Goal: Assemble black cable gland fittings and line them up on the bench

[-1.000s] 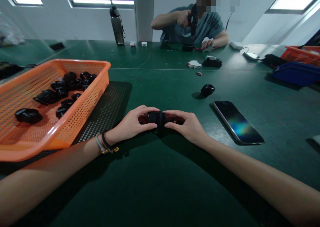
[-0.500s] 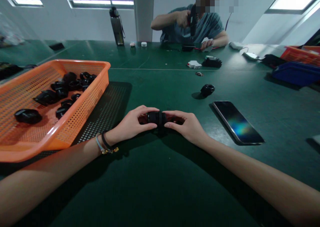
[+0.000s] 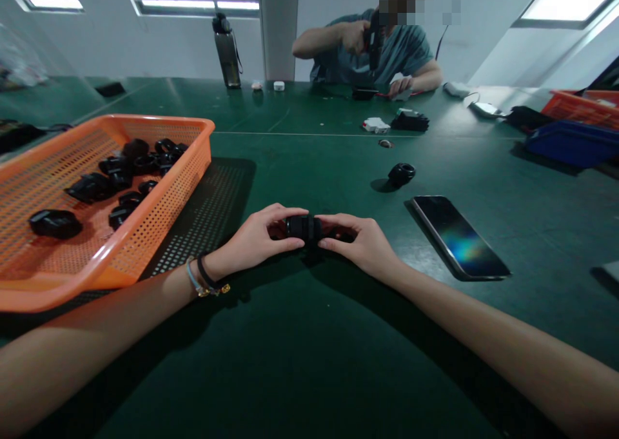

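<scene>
A small black part [image 3: 304, 228] is held between my two hands over the middle of the green table [image 3: 290, 349]. My left hand [image 3: 271, 231] pinches its left end with thumb and fingers. On its right end are the thumb and fingertips of my right hand [image 3: 355, 236]. To the left, an orange basket [image 3: 109, 268] holds several similar black parts [image 3: 91, 187]. Another black part [image 3: 402, 174] lies alone beyond my right hand.
A phone [image 3: 459, 237] lies right of my right hand. Farther back are a white piece [image 3: 376, 125], a black block [image 3: 410, 120], a bottle [image 3: 226, 52] and a blue bin [image 3: 573, 144]. A person [image 3: 367, 49] across the table holds a dark tool.
</scene>
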Demonstrator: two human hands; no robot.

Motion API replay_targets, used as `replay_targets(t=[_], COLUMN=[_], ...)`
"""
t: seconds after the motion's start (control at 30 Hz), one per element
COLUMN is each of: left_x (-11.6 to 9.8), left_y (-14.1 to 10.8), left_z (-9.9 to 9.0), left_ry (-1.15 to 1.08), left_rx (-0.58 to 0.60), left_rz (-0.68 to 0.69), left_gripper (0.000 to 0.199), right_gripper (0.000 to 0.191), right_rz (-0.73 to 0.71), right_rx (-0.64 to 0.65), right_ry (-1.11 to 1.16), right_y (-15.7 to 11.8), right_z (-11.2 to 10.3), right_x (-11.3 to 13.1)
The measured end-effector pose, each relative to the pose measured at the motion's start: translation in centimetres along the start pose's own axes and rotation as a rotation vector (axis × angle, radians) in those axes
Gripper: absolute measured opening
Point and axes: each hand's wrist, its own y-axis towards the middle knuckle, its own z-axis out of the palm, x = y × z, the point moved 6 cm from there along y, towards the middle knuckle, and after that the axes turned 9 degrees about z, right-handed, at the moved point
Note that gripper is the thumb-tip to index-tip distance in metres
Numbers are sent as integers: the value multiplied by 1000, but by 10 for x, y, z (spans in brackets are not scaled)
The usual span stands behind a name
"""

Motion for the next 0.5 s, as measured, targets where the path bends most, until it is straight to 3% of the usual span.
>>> replay_targets(t=[0.5], left_x=[1], left_y=[0], left_z=[1], left_ry=[-36], left_rx=[10], left_rz=[-10], left_gripper=[42], right_gripper=[30], right_rz=[16], right_rx=[-25], right_ry=[68], right_y=[0], right_z=[0], right_x=[1])
